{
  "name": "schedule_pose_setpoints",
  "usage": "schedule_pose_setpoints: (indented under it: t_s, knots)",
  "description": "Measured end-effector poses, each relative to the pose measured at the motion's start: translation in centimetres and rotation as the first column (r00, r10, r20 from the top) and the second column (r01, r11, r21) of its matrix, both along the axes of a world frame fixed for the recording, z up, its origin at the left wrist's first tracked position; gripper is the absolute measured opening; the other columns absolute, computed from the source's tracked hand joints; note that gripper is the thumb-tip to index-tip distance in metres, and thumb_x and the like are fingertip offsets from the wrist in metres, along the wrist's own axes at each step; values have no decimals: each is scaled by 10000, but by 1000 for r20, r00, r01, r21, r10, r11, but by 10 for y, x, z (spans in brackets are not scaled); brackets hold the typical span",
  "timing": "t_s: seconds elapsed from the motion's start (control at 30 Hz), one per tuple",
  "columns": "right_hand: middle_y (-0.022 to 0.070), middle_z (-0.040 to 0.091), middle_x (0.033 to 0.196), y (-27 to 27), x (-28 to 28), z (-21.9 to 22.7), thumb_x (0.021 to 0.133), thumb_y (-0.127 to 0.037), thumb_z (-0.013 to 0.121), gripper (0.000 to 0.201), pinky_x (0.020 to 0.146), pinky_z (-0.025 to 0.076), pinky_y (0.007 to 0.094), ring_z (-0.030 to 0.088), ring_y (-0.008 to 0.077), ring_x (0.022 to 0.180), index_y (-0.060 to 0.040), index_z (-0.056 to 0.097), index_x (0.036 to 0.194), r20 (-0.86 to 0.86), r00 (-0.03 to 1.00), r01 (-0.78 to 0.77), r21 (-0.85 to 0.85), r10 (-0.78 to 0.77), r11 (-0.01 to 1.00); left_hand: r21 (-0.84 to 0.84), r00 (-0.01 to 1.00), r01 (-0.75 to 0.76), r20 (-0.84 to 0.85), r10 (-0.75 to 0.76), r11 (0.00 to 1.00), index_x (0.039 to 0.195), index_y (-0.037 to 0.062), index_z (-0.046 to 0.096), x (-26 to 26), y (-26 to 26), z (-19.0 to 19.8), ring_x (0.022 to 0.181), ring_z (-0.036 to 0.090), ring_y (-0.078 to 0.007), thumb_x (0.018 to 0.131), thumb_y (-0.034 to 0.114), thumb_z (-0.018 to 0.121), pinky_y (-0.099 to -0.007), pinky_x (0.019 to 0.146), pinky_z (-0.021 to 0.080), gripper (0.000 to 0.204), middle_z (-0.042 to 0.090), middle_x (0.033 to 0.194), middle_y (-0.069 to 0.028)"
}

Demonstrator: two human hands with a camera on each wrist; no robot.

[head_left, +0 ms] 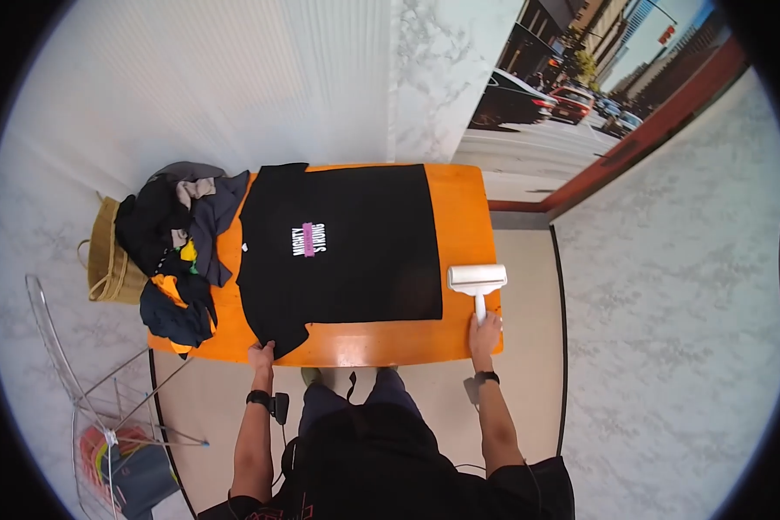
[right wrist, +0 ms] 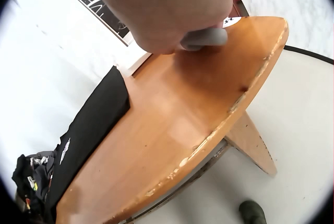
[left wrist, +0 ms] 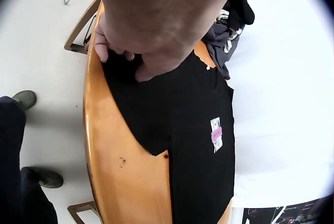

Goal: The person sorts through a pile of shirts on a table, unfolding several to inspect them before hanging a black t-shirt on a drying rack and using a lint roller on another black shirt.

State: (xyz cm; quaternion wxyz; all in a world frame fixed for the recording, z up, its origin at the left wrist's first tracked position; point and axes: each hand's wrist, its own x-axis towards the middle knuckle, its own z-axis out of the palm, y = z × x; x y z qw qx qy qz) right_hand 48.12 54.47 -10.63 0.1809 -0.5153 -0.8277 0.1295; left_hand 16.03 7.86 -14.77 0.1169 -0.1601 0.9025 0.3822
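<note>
A black T-shirt [head_left: 368,247] with a small chest print lies spread flat on the orange wooden table [head_left: 464,208], its neck towards the left. My left hand [head_left: 262,354] is at the sleeve nearest me, by the table's front edge; in the left wrist view the left hand [left wrist: 148,36] has its fingertips on the black sleeve [left wrist: 138,114]. At the table's right end, my right hand [head_left: 485,333] grips the handle of a white lint roller [head_left: 477,277]. In the right wrist view the right hand [right wrist: 172,20] hides most of the roller, and the grey handle end [right wrist: 206,37] shows.
Crumpled dark clothes [head_left: 169,234] are heaped on the table's left end, against a woven basket [head_left: 117,260]. A metal rack [head_left: 108,425] stands on the floor at the lower left, near a grey bin [head_left: 143,481]. Walls stand behind the table and to the right.
</note>
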Motion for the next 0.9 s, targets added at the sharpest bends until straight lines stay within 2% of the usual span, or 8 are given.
schedule_pose_setpoints:
  t_s: [0.17, 0.3, 0.4, 0.5, 0.6, 0.67, 0.8, 0.9]
  knots:
    - [193, 574, 1030, -18, -19, 33, 797, -191, 750, 407, 851, 452, 461, 537, 399, 996, 11, 532, 1077, -31, 998, -55, 92, 58, 994, 177, 990, -122, -46, 132, 977, 819, -40, 661, 12, 16, 24, 675, 656, -226, 799, 160, 743, -333, 601, 510, 216, 675, 741, -110]
    - [208, 570, 1078, -50, -58, 14, 796, -255, 766, 478, 846, 466, 453, 552, 403, 1014, 14, 518, 1105, -90, 991, -103, -74, 96, 992, 411, 928, -360, 247, 278, 837, 922, -28, 599, 15, 36, 50, 528, 627, -180, 868, 175, 699, -249, 442, 520, 233, 662, 762, -105]
    - [247, 579, 1139, -54, -87, 22, 809, -365, 742, 538, 847, 489, 470, 575, 412, 1046, 38, 565, 1118, 26, 984, 175, -281, -174, 944, 492, 916, -392, 290, 279, 777, 936, -18, 567, 19, 43, 67, 445, 598, -163, 894, 194, 681, -230, 406, 518, 244, 661, 784, -116]
    - [238, 646, 947, -40, -97, 6, 816, -389, 728, 475, 771, 501, 498, 626, 428, 914, 45, 637, 986, 38, 991, 132, -427, -128, 895, 587, 921, -384, 301, 248, 713, 914, 0, 542, 16, 42, 84, 416, 583, -162, 906, 204, 673, -231, 413, 520, 242, 657, 798, -115]
    - [171, 641, 718, -23, -95, -46, 825, -392, 718, 401, 650, 504, 420, 647, 356, 718, 5, 653, 822, -143, 986, -39, -708, -89, 705, 638, 930, -365, 275, 243, 678, 878, 28, 513, 15, 37, 100, 448, 589, -153, 910, 218, 673, -226, 438, 527, 250, 640, 777, -93]
    - [93, 624, 643, -27, -94, -27, 835, -362, 722, 336, 550, 455, 320, 616, 223, 605, -49, 625, 761, -220, 931, -103, -924, -293, 368, 631, 929, -370, 249, 274, 682, 856, 42, 500, 17, 32, 122, 480, 599, -146, 911, 226, 673, -222, 459, 534, 259, 630, 758, -77]
    - [49, 616, 637, -46, -89, 67, 845, -331, 725, 290, 509, 408, 244, 558, 115, 546, -93, 593, 743, -323, 857, -205, -929, -401, 309, 748, 964, -252, 143, 222, 614, 916, 48, 560, 16, 10, 161, 773, 620, -128, 908, 282, 669, -311, 653, 552, 258, 641, 887, -53]
    - [39, 619, 632, -50, -69, 153, 896, -264, 678, 223, 508, 428, 246, 566, 104, 536, -83, 593, 795, -519, 680, -421, -855, -519, 303, 844, 956, -193, 46, 291, 501, 1038, 59, 640, 20, 8, 278, 888, 612, -117, 915, 314, 651, -344, 830, 491, 283, 660, 968, -26]
